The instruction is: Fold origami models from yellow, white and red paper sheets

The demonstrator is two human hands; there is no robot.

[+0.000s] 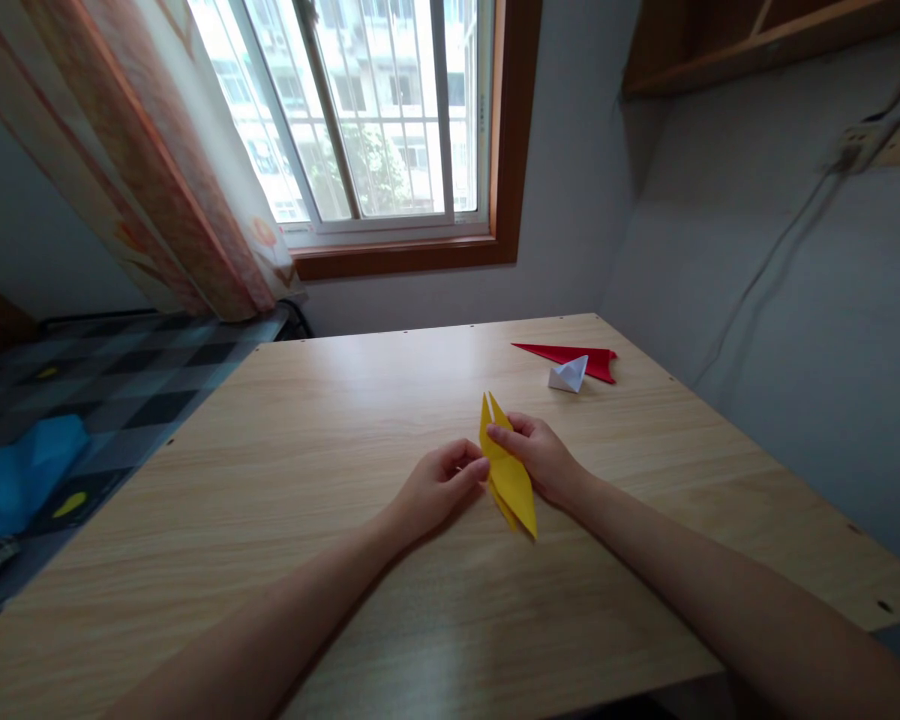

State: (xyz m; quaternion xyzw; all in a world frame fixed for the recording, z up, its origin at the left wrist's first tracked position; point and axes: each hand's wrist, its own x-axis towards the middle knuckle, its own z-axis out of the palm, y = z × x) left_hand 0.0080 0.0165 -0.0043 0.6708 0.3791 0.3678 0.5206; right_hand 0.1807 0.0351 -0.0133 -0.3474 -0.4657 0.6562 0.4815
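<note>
A folded piece of yellow paper (511, 480) is held up over the wooden table, with two narrow points at its far end and wider layered flaps at the near end. My right hand (540, 455) grips it from the right, the thumb lying across its front and the other fingers partly hidden behind. On the opposite side, my left hand (446, 480) is closed, with curled fingers and the thumb tip against the paper's left edge. Whether the left fingertips go behind the paper is hard to see.
Farther back on the table (330, 430) lie a small white folded paper boat (568, 375) and a red folded paper (562, 354) with a long point. To the left, a blue sheet (22, 470) rests on a checked cloth (157, 365). A wall stands at right.
</note>
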